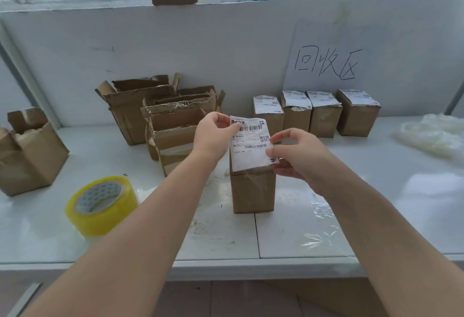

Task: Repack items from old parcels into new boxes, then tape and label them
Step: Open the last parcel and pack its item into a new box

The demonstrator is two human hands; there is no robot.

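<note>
On the table (401, 216), your box (252, 191) stood upright, the label (251, 140) held just over its top: labelling step, I'd say. The grip of your left hand (211, 138) pinched its upper corner, your right hand (298, 156) the lower edge. Next called for squaring it and pressing flat.

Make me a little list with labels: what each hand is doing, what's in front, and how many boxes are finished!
left hand: pinches shipping label at its top left corner
right hand: pinches the label's right edge
small box: upright on table, right under the label
finished boxes: four labelled, in a back row
tape roll: yellow, front left
old boxes: open, torn, back left
</note>
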